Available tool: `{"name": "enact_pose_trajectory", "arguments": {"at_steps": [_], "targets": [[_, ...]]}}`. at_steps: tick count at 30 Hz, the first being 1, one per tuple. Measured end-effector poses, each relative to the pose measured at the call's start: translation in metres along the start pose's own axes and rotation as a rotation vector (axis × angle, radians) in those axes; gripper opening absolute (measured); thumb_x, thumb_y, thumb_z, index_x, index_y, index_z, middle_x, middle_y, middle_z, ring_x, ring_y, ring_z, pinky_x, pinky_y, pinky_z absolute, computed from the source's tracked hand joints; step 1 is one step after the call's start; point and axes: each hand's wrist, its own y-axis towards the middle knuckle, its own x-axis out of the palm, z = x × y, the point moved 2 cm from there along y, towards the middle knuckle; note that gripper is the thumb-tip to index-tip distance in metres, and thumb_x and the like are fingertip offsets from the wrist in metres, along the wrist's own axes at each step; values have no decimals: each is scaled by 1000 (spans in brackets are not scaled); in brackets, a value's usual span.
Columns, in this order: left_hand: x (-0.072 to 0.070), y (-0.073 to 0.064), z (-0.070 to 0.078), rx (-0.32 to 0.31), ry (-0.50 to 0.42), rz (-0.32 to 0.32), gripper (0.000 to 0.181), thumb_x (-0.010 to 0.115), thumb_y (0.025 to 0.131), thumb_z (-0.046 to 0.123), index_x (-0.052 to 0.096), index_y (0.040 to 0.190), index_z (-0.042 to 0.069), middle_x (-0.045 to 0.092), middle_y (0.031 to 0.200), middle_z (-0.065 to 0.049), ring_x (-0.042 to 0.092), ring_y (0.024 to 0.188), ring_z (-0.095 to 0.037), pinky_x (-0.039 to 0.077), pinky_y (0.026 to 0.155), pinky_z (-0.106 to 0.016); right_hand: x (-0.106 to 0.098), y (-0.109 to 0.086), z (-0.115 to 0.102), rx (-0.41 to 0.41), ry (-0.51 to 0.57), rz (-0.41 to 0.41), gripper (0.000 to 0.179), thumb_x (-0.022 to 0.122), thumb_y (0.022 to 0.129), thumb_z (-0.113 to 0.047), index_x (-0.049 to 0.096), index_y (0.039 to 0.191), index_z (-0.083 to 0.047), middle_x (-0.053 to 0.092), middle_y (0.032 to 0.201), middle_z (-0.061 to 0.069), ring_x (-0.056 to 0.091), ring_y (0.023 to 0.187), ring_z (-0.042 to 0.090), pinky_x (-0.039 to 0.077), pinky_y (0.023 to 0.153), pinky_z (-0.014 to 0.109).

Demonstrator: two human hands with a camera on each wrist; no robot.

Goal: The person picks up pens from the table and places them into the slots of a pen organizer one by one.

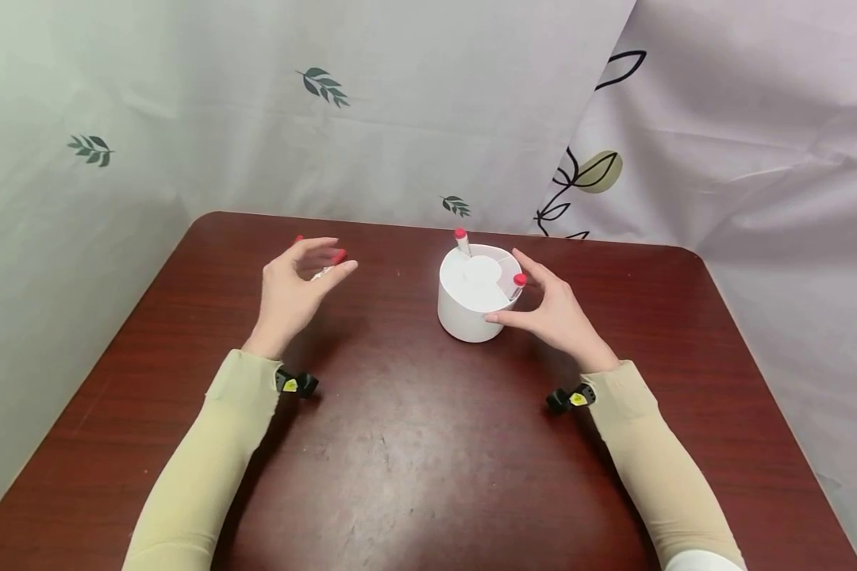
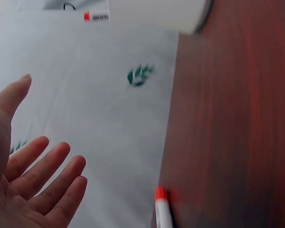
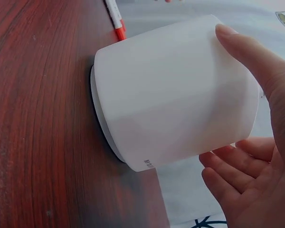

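A round white pen holder (image 1: 464,313) stands on the table, its top divided into compartments. One red-capped marker (image 1: 461,238) leans out at its back left, another marker (image 1: 519,284) at its right. My right hand (image 1: 559,316) holds the holder from the right, thumb on the front wall and fingers round the far side; the right wrist view shows the thumb (image 3: 240,42) against the wall. My left hand (image 1: 289,297) hovers at the left with fingers spread and nothing in them. Beyond it show red caps (image 1: 339,257), partly hidden; a marker (image 2: 163,209) lies there on the table.
The dark reddish wooden table (image 1: 393,444) has its far edge just behind the holder. A pale cloth (image 1: 243,135) with leaf prints hangs behind and at the sides. Each wrist wears a small black camera (image 1: 296,384) on a strap.
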Motion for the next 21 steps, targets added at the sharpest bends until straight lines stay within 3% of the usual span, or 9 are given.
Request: {"name": "enact_pose_trajectory", "arguments": {"at_steps": [5, 9, 12, 17, 21], "targets": [[-19, -2, -19, -70, 92, -16, 65, 81, 81, 56, 66, 133, 20, 68, 124, -3, 66, 111, -21, 52, 96, -41, 0, 0, 0, 6, 12, -3, 102, 96, 69, -42, 43, 156, -29, 58, 138, -2, 57, 120, 20, 45, 103, 49], [-31, -4, -35, -124, 177, -80, 74, 82, 82, 54, 59, 140, 14, 62, 135, -10, 60, 121, -33, 49, 99, -51, 0, 0, 1, 11, 11, -10, 103, 96, 69, -42, 42, 156, -27, 57, 138, -2, 57, 119, 20, 46, 102, 49], [-35, -5, -45, -155, 234, -140, 80, 86, 81, 47, 55, 143, 8, 59, 138, -15, 60, 120, -36, 50, 96, -52, -1, 0, 1, 12, 12, -12, 103, 96, 69, -41, 42, 156, -26, 58, 138, -2, 58, 119, 20, 46, 102, 49], [-39, -7, -55, -176, 347, -235, 78, 89, 80, 34, 55, 141, -1, 65, 125, -22, 64, 110, -36, 51, 89, -50, -1, 0, 1, 14, 15, -14, 103, 96, 69, -42, 43, 156, -27, 58, 138, -2, 58, 119, 19, 47, 102, 48], [-39, -6, -58, -168, 418, -273, 61, 86, 84, 23, 60, 132, -4, 70, 108, -23, 68, 99, -36, 51, 86, -50, 0, 0, 0, 12, 20, -11, 103, 96, 69, -41, 43, 156, -29, 59, 137, -2, 58, 118, 18, 47, 101, 47]]}}
